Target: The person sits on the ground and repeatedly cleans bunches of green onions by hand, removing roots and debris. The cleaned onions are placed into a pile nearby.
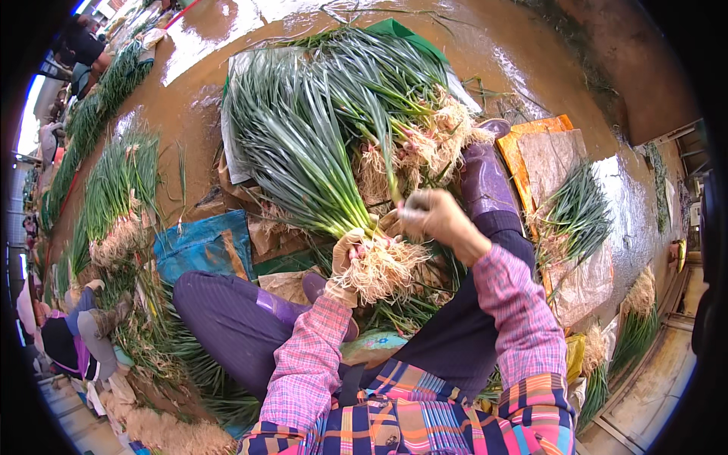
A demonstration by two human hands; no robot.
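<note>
My left hand [343, 256], in a pale glove, grips a thick bunch of spring onions [318, 176] just above the roots. The long green leaves fan out up and to the left. Pinkish bulb ends and a mass of pale stringy roots [384, 267] hang towards me. To its right, my right hand [435, 219] is slightly blurred and pinches the pink base of a single spring onion [390, 162]. Behind both hands lies a large heap of spring onions [392, 85], its roots pointing right.
Purple rubber boots [486, 176] flank the work. Left lies a blue sack [202, 244]; right, an orange-edged sack [551, 148] carries another onion bundle [577, 210]. Muddy wet floor [187, 108] surrounds the heap. A co-worker [74, 341] sits at left beside more bundles [122, 199].
</note>
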